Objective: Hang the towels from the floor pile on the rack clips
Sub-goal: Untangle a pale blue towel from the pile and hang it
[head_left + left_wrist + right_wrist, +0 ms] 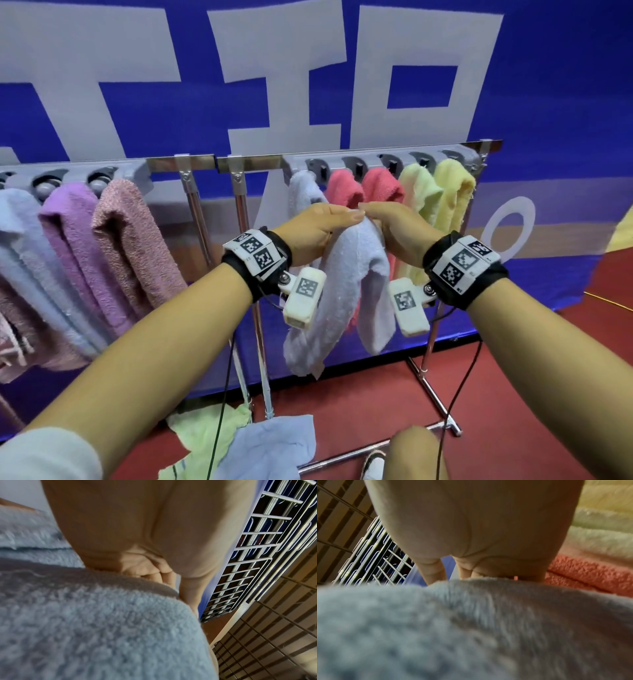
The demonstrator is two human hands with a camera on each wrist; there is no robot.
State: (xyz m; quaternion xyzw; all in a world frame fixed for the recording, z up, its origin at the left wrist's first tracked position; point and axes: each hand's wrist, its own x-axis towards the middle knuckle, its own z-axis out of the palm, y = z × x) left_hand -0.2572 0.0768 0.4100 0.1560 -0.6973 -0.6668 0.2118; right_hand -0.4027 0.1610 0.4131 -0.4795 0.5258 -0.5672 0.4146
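Note:
A pale lavender-blue towel [356, 274] hangs from both my hands just below the grey clip bar [376, 164] of the rack. My left hand [318, 226] grips its top fold from the left and my right hand [394, 222] grips it from the right, the fingertips meeting at the middle. In the left wrist view the towel [102, 628] fills the lower frame under my curled fingers [154, 572]. The right wrist view shows the same towel [471, 628] under my hand. On the floor lie a green towel [205, 438] and a blue towel [274, 445].
Two pink towels [363, 192], a green one [418, 192] and a yellow one [455, 192] hang on the right bar; another lavender one [303, 192] hangs leftmost there. Blue, purple and pink towels [85, 240] hang on the left bar. Rack legs [431, 387] stand on red floor.

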